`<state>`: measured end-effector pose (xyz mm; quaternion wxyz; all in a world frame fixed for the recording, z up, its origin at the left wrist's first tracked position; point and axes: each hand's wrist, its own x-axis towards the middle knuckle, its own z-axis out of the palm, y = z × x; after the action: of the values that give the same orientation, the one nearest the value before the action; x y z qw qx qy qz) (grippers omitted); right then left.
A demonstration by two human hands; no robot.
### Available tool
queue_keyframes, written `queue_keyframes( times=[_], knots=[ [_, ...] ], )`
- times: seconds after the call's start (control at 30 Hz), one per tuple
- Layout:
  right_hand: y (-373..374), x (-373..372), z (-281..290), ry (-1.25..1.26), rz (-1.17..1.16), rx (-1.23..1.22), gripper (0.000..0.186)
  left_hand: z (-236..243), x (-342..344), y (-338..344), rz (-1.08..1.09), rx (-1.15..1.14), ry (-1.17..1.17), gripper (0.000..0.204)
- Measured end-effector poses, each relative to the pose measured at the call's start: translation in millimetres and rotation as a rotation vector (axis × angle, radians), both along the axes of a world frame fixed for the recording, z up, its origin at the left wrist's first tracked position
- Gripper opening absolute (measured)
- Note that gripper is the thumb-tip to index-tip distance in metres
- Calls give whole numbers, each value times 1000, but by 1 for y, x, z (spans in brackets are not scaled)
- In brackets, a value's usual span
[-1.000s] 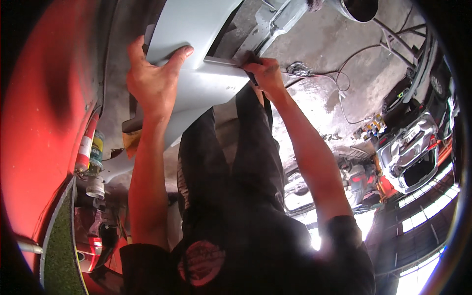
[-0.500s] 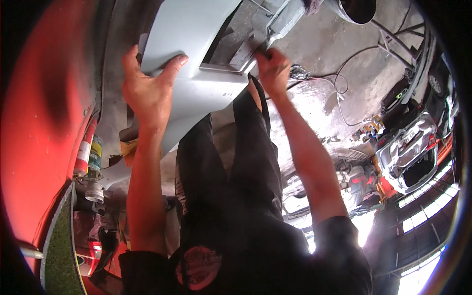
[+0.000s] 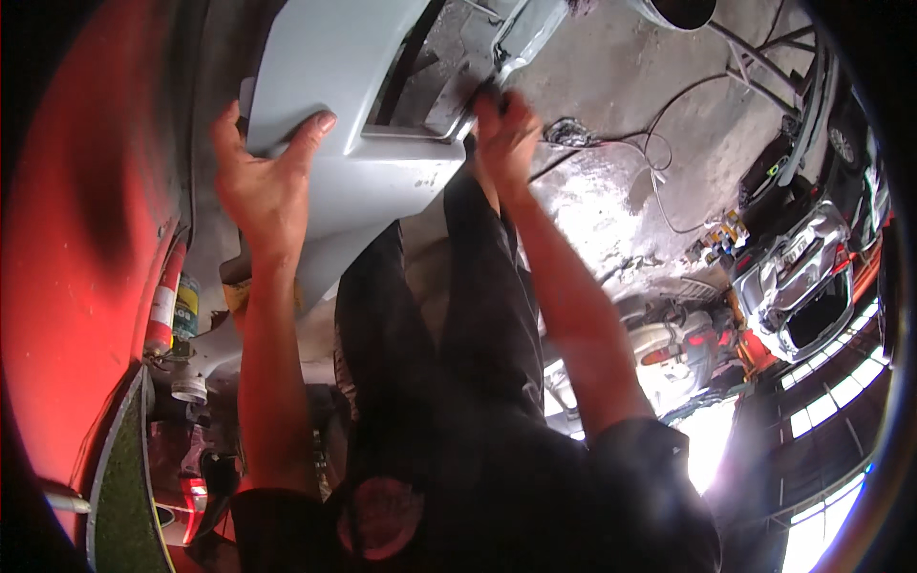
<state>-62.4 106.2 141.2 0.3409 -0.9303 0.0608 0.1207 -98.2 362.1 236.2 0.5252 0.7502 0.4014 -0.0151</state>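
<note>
A large light-grey primed car bumper cover (image 3: 330, 72) lies across my front, with a rectangular opening on its right part. My left hand (image 3: 272, 186) grips its left edge, thumb on the painted face and the other fingers at the rim, partly hidden. Beside the opening's lower right corner, my right hand (image 3: 506, 143) is closed at the cover's edge. Something small and dark shows at its fingertips, too blurred to name. The cover's lower part curves down behind my left forearm.
A red car panel (image 3: 86, 191) stands close at my left, with spray cans (image 3: 186, 307) by it. Looped cables (image 3: 568, 132) lie on the concrete floor (image 3: 611, 86) to the right. A metal stand (image 3: 755, 81) and a damaged silver car (image 3: 798, 277) are farther right.
The cover and both hands sit slightly farther left in the picture, as does most of the scene. My right hand stays at the opening's corner, its fingers blurred; my left keeps its grip.
</note>
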Motion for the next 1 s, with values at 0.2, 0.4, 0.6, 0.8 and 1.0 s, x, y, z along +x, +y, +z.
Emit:
queue_keyframes(
  times=[0.2,0.4,0.6,0.8,1.0],
  knots=[
    [-8,20,6,86,63,-59,28,3,2,-1,-44,62,-24,76],
    [-3,-25,-2,-63,216,106,29,-1,5,0,-6,12,-51,77],
    [-10,49,4,-39,130,178,20,-6,-1,1,-78,114,-64,74],
    [-2,-30,-5,-60,142,106,19,-10,-1,2,-41,64,-105,72],
    [-8,48,-2,-99,13,126,29,-2,1,0,-26,80,-26,73]
  ],
)
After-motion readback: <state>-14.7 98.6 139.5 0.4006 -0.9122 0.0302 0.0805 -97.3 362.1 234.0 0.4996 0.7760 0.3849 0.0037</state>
